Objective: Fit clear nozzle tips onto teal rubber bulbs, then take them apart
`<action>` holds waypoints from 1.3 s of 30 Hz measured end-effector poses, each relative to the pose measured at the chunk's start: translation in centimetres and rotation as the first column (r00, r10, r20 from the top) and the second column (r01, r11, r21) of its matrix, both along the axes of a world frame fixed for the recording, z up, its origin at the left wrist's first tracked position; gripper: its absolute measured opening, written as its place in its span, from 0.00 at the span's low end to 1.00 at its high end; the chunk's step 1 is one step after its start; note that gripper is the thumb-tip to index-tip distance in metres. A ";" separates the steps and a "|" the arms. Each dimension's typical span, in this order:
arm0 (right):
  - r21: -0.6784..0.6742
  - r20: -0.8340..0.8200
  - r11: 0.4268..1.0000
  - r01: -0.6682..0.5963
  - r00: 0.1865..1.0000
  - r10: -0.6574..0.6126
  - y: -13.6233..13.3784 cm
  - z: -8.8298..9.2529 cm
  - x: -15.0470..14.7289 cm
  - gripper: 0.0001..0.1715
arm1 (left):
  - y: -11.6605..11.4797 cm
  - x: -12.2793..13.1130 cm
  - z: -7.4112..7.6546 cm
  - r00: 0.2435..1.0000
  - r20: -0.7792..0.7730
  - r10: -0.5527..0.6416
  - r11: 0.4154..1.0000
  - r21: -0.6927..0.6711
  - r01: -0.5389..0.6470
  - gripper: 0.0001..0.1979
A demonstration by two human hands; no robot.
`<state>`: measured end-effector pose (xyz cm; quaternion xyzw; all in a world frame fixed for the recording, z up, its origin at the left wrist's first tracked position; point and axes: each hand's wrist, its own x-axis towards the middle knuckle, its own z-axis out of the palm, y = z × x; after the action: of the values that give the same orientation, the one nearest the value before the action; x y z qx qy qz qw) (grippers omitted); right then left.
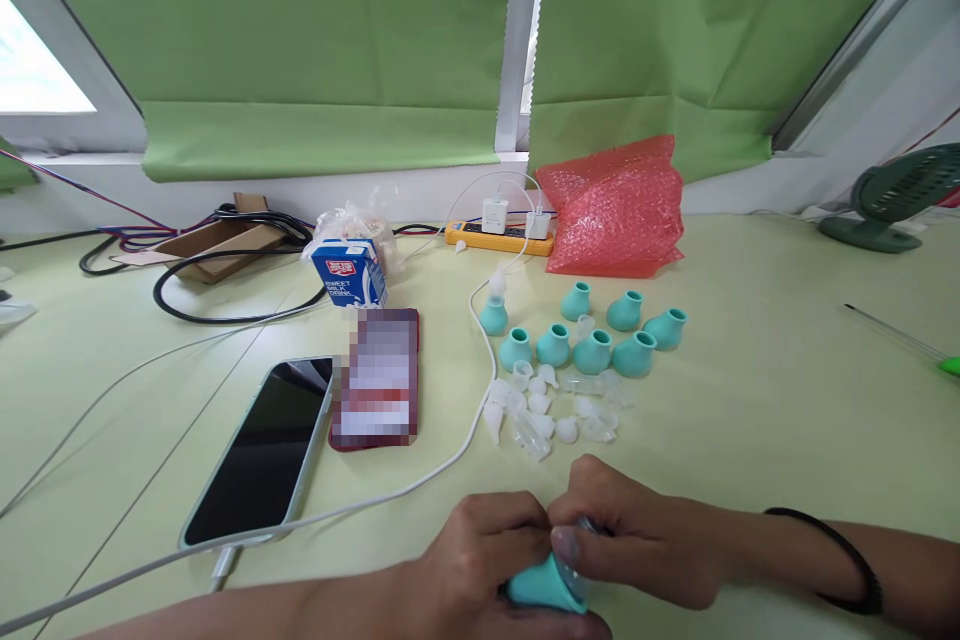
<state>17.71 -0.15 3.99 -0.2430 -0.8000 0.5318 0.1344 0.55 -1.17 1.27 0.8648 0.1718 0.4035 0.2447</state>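
My left hand [480, 555] is wrapped around a turquoise rubber bulb [544, 587], tilted on its side low in the view. Against it, my right hand [645, 530] pinches a clear plastic piece [576, 580] at the bulb's end. Fingers cover much of both parts, so how far they fit together cannot be seen. Beyond the hands, small white and clear plastic parts [540, 403] lie in a loose pile. Behind that pile stand several more turquoise bulbs [592, 352] with open necks. Another bulb [493, 316] has a whitish translucent piece on top.
A white cable [450, 465] crosses the table left of the parts. Two phones [262, 450] and a blue milk carton [351, 275] sit leftward. At the back are a yellow power strip [465, 237] and a red bubble-wrap bag [615, 210]. A green-handled screwdriver [951, 365] lies far right, near a fan [877, 205].
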 end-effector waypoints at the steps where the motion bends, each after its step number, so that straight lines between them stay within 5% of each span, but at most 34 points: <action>1: -0.028 -0.006 1.000 0.004 1.000 -0.004 0.0 0.1 0.0 0.22 | 0.1 0.0 0.0 1.000 0.004 0.000 1.000 0.004 0.000 0.17; 6: -0.175 -0.022 0.983 0.059 0.998 -0.064 0.3 -0.2 -0.2 0.25 | 0.2 -0.2 0.5 1.000 -0.001 0.009 0.999 0.041 -0.009 0.16; 10: -0.318 -0.048 0.902 0.292 0.945 -0.323 1.2 -0.5 0.2 0.27 | 0.2 -0.8 1.4 0.968 -0.133 -0.212 0.957 0.173 0.234 0.11; 12: -0.157 -0.061 0.870 0.466 0.875 -0.480 1.7 0.1 0.8 0.26 | 0.2 -0.9 1.4 0.969 -0.130 -0.208 0.969 0.111 0.223 0.10; 14: 0.251 -0.083 0.795 0.553 0.830 -0.551 2.3 1.0 1.4 0.25 | 0.2 -0.9 1.1 0.990 -0.081 -0.112 0.994 0.002 0.112 0.13; 17: 0.766 -0.039 0.492 0.415 0.793 -0.608 3.4 1.6 2.2 0.24 | 0.2 -0.7 0.7 0.998 -0.037 -0.052 0.995 -0.089 0.049 0.17; 19: 0.888 0.048 0.369 0.273 0.745 -0.666 4.3 1.2 2.6 0.23 | 0.2 -0.7 0.6 0.998 -0.020 -0.052 0.991 -0.121 0.049 0.19; 24: 0.961 0.127 0.261 0.089 0.698 -0.704 6.0 -0.4 3.2 0.25 | 0.4 -0.6 0.4 0.994 -0.108 0.033 0.942 -0.329 -0.067 0.19; 27: 0.942 0.016 0.270 0.198 0.778 -0.628 5.4 -0.1 3.1 0.23 | 0.6 -0.2 -0.1 0.990 -0.098 0.103 0.877 -0.461 -0.137 0.18; 29: 0.896 -0.072 0.338 0.287 0.847 -0.527 4.2 0.6 2.6 0.19 | 0.6 0.1 -0.5 0.984 -0.069 0.163 0.799 -0.576 -0.173 0.17; 33: 0.726 0.040 0.665 0.177 0.954 -0.298 1.0 1.8 0.9 0.19 | 0.6 0.3 -1.0 0.982 -0.015 0.191 0.649 -0.748 -0.138 0.20; 36: 0.601 0.159 0.799 0.026 0.975 -0.152 -0.5 1.6 -0.1 0.20 | 0.5 0.3 -1.2 0.989 0.030 0.146 0.682 -0.727 -0.079 0.27; 39: 0.584 0.213 0.812 -0.019 0.968 -0.130 -0.7 1.4 -0.2 0.13 | 0.2 0.1 -1.0 0.989 0.007 0.149 0.769 -0.630 -0.111 0.29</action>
<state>17.55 -0.85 5.40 -0.2768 -0.9269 0.2239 0.1190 0.68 -0.97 0.23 0.7080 0.3487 0.3635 0.4949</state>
